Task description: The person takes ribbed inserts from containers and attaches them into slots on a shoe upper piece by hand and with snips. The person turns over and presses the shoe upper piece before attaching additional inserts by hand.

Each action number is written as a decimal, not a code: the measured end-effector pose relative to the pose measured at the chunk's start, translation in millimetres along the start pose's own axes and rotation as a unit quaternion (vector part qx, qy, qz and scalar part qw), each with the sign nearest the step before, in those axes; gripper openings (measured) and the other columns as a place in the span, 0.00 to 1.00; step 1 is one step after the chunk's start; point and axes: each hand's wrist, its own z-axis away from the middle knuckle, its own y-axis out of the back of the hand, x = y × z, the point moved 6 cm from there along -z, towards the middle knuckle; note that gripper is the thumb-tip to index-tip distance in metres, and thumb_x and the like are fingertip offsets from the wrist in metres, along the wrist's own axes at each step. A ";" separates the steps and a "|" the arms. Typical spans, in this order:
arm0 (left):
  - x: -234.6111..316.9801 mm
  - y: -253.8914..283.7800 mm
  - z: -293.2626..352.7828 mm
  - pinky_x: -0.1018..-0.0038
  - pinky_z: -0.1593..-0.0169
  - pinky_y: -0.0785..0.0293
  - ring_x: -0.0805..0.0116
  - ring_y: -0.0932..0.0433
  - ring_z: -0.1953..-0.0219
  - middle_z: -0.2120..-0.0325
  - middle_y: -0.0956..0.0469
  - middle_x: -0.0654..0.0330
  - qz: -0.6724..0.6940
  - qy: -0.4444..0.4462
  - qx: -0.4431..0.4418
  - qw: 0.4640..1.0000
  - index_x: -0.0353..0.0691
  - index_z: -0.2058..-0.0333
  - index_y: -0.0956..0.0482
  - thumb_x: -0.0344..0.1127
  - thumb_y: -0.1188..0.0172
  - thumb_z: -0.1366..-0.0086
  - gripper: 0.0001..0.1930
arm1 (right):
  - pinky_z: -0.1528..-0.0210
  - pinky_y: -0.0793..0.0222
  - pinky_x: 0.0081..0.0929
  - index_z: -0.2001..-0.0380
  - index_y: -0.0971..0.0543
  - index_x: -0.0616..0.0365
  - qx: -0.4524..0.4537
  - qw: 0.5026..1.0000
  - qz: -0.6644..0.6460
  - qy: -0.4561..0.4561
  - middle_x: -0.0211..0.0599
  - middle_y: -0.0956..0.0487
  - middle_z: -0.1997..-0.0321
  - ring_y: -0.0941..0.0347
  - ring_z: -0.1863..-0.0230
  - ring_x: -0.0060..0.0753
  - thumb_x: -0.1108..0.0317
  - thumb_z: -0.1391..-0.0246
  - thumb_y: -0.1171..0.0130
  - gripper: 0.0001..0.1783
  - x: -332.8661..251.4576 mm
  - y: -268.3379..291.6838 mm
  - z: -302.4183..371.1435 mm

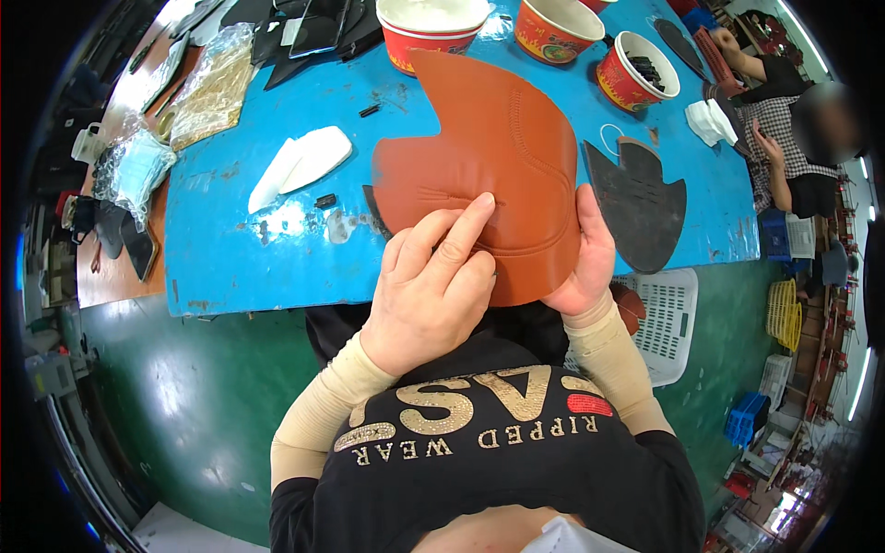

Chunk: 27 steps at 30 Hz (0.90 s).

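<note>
My right hand (pixel 590 253) grips the lower right edge of a reddish-brown leather piece (pixel 525 157), its thumb along the rim and its fingers underneath. The piece is curved, with a notch on its left, stitch lines and small creases near its middle. My left hand (pixel 438 276) lies over the leather with the index finger stretched out, its tip touching beside the creases. The other left fingers are partly bent and apart. Part of a dark piece (pixel 376 210) shows behind the leather's left edge. A black piece of similar outline (pixel 636 207) lies to the right on the blue table (pixel 240 267).
Red paper tubs (pixel 433 41) stand at the far side, one tub (pixel 636 72) holding small black parts. White pads (pixel 300 166) lie left, plastic-wrapped material (pixel 217 88) beyond them. A white basket (pixel 668 323) sits below the table's right edge. Another person (pixel 779 138) sits at the right.
</note>
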 end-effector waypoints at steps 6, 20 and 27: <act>2.3 4.2 -2.5 0.66 0.53 0.32 0.55 0.27 0.51 0.48 0.27 0.47 -0.029 0.001 -0.014 0.999 0.37 0.70 0.28 0.29 0.42 0.48 0.06 | 0.32 0.49 0.44 0.35 0.44 0.58 -0.016 0.999 0.035 0.006 0.44 0.40 0.32 0.44 0.32 0.44 0.45 0.33 0.71 0.34 -1.7 1.1 -0.1; 2.5 4.2 0.5 0.65 0.54 0.27 0.49 0.27 0.52 0.49 0.28 0.44 -0.007 -0.018 0.044 0.999 0.36 0.73 0.31 0.28 0.42 0.49 0.07 | 0.32 0.49 0.45 0.35 0.42 0.58 -0.053 0.998 -0.028 -0.011 0.45 0.40 0.32 0.43 0.33 0.44 0.45 0.33 0.69 0.34 4.9 -0.2 -1.1; 4.0 4.0 1.2 0.64 0.54 0.26 0.48 0.26 0.54 0.50 0.28 0.41 0.043 0.008 0.056 0.997 0.34 0.74 0.33 0.25 0.42 0.49 0.07 | 0.32 0.49 0.45 0.36 0.42 0.59 -0.031 0.998 -0.048 -0.028 0.46 0.39 0.33 0.42 0.33 0.45 0.45 0.33 0.69 0.33 9.5 9.3 -2.1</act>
